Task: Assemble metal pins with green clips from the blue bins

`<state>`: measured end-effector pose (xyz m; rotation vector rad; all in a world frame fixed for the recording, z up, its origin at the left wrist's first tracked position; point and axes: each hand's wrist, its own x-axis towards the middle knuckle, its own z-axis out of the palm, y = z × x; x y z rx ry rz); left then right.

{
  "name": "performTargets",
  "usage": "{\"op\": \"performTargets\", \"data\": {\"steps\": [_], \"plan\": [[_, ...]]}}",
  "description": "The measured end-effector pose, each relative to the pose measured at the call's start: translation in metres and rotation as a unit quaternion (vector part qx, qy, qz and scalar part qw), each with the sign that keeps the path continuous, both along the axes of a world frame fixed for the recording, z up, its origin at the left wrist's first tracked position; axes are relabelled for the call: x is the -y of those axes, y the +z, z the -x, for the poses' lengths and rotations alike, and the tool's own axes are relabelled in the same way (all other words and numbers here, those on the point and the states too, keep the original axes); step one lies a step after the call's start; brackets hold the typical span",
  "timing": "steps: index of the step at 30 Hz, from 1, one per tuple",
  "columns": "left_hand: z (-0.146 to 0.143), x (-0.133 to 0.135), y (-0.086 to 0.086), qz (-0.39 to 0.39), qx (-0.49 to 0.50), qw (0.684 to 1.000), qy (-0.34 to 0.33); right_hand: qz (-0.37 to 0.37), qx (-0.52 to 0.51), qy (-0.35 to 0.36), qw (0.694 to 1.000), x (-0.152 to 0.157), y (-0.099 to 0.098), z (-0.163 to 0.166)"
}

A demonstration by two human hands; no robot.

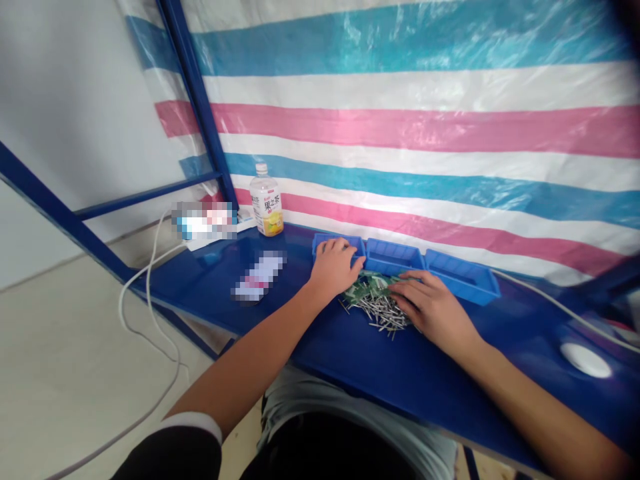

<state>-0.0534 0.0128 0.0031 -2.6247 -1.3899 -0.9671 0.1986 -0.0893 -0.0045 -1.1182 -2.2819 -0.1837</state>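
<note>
My left hand [335,265] is over the left blue bin [319,237], thumb held apart and fingers bent over the opening. The fingertips partly hide the inside, and I cannot make out anything held there. On the blue table lies a loose pile of slim silver metal pins [383,312], like nails or rivets. Behind the pile and partly mixed with it is a green-and-white crumpled piece [367,285], perhaps a plastic bag. My right hand [425,303] rests at the right edge of the pile, its fingers stretched over the pins and the green piece.
A middle blue bin [395,256] and a right blue bin [463,277] continue the row along the striped sheet. Leftward stand a drink bottle [267,203] and a blurred flat object [260,275]. A white oval object [586,360] lies far right. White cables [149,293] hang off the left edge.
</note>
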Motion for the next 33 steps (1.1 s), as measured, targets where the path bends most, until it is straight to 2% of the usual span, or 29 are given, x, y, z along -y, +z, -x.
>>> {"op": "performTargets", "data": {"steps": [8,14,18,23,29,33], "plan": [[-0.009,0.006,0.007,-0.03,0.072,0.983,-0.167,-0.029,0.017,-0.04,0.999,0.004,0.005,0.005],[-0.015,0.013,0.009,-0.006,0.086,0.964,-0.252,-0.063,0.019,-0.082,0.994,0.005,0.011,-0.001],[-0.02,0.018,0.007,0.037,0.086,0.959,-0.268,-0.095,-0.067,-0.101,0.988,0.01,0.017,0.0],[-0.027,0.019,0.004,0.061,0.083,0.948,-0.302,-0.093,-0.129,-0.104,0.982,0.019,0.023,0.009],[-0.029,0.017,0.003,0.1,0.163,0.941,-0.28,-0.068,-0.155,-0.098,0.981,0.022,0.027,0.016],[-0.029,0.019,0.007,0.122,0.222,0.926,-0.279,-0.017,-0.195,-0.099,0.976,0.017,0.019,0.012]]}}
